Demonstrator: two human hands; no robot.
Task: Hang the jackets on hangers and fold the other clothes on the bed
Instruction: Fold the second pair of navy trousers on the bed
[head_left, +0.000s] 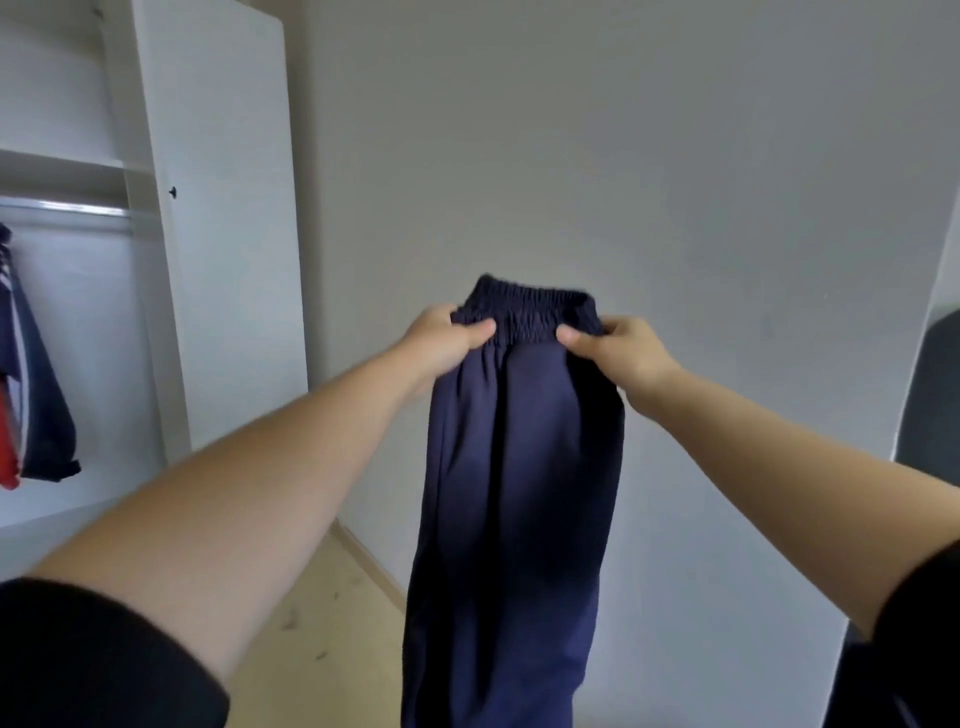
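I hold up a pair of navy blue trousers (514, 493) with an elastic waistband in front of me, arms stretched out. My left hand (447, 340) pinches the waistband at its left end. My right hand (618, 345) pinches it at the right end. The legs hang straight down, folded together, and run out of view at the bottom. A navy, white and red jacket (31, 395) hangs from the rail (67, 209) in the open wardrobe at the far left. The bed is not in view.
A white wardrobe door (218, 218) stands open at the left, next to a plain grey wall (623, 156). Light wooden floor (332, 623) shows below. A dark rounded object (935, 395) sits at the right edge.
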